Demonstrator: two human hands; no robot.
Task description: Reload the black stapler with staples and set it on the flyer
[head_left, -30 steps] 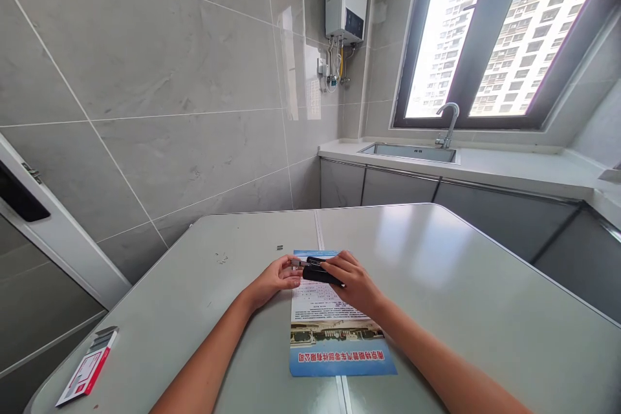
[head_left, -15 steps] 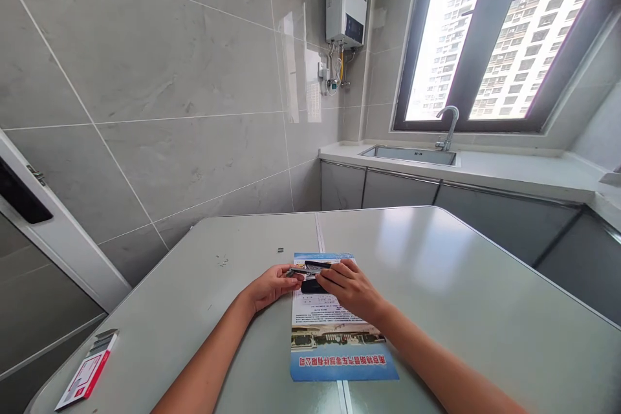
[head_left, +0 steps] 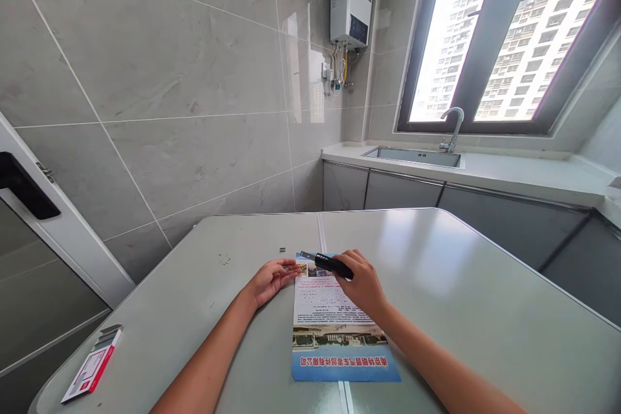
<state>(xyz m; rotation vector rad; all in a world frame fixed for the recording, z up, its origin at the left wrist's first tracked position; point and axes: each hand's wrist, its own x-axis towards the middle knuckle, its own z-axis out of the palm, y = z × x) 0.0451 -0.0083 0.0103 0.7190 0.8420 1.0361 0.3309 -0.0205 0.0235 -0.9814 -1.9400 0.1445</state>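
A printed leaflet [head_left: 334, 330] with a blue border lies on the pale grey table [head_left: 460, 297] in front of me. My right hand [head_left: 361, 284] is closed round a small black stapler [head_left: 330, 264], held over the leaflet's far left corner. My left hand [head_left: 272, 279] rests on the table beside the leaflet's left edge, fingers loosely spread and touching the paper's edge, with nothing in it. A tiny dark strip of staples [head_left: 282, 250] lies on the table just beyond my left hand.
A red and white small box [head_left: 91, 369] lies near the table's front left corner. Tiled wall stands to the left and behind. A counter with a sink [head_left: 412, 156] and tap [head_left: 453, 126] runs under the window at the back right.
Both hands were together on the stapler. Now my left hand has let go and rests on the table, while my right hand alone holds the stapler at the leaflet's corner.
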